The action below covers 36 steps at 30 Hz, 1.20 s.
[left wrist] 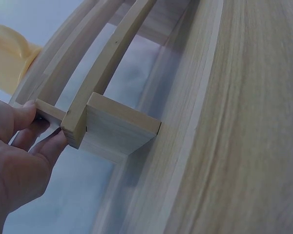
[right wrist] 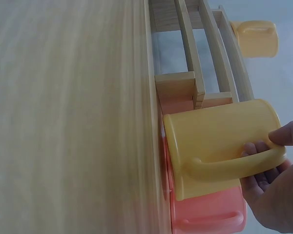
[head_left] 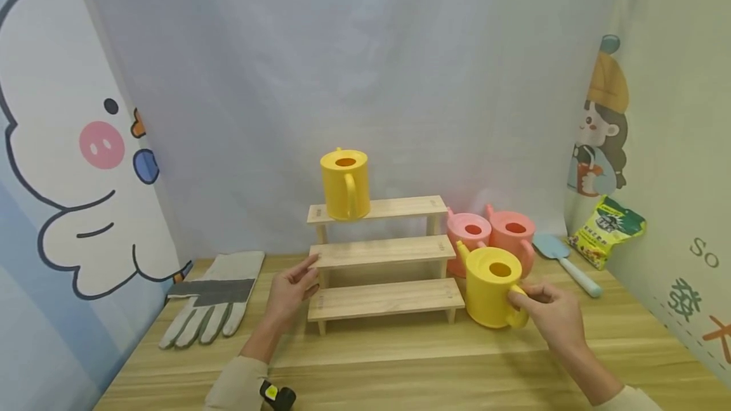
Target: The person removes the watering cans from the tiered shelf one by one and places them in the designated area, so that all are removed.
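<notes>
A three-tier wooden plant stand stands on the table. My left hand pinches the left end of its middle tier, thumb on top and fingers beneath in the left wrist view. On the right, my right hand grips the handle of a yellow watering can, which stands close beside the stand's right end with its spout toward the back left. Another yellow watering can sits on the top tier near the left end. Behind the held can are two pink watering cans, partly hidden by it.
A grey and white work glove lies on the table at the left. To the right are a small trowel with a pale handle and a green and yellow packet leaning against the side curtain. A pale curtain hangs behind.
</notes>
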Each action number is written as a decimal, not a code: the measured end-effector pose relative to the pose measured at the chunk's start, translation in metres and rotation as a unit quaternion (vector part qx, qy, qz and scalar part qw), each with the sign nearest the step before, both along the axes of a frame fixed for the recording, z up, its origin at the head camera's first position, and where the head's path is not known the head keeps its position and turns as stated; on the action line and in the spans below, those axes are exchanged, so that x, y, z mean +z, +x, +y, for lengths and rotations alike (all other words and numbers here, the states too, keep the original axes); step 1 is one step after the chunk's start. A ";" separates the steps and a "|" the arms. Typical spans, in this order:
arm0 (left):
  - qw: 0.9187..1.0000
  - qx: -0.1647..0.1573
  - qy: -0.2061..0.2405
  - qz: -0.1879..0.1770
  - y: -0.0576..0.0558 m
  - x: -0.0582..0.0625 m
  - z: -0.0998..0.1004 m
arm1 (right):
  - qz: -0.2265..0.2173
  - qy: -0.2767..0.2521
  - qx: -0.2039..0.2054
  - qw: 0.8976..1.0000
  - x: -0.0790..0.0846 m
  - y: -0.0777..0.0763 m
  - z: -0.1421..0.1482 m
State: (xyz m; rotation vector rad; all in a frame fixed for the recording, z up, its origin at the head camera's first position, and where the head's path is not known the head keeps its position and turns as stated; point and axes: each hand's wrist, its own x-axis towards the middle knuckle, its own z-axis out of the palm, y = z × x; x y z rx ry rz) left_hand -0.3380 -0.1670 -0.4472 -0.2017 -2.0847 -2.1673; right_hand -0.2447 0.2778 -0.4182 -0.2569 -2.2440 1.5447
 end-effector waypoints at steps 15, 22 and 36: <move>1.000 -0.002 0.003 0.001 0.001 0.003 0.002 | -0.017 0.061 0.024 0.998 -0.001 0.000 0.002; 1.000 -0.002 -0.003 0.003 0.001 0.004 0.002 | -0.027 0.103 0.017 0.994 0.000 0.000 0.002; 1.000 -0.004 -0.001 0.001 0.001 0.001 0.001 | -0.041 0.125 0.024 0.991 0.003 -0.001 0.003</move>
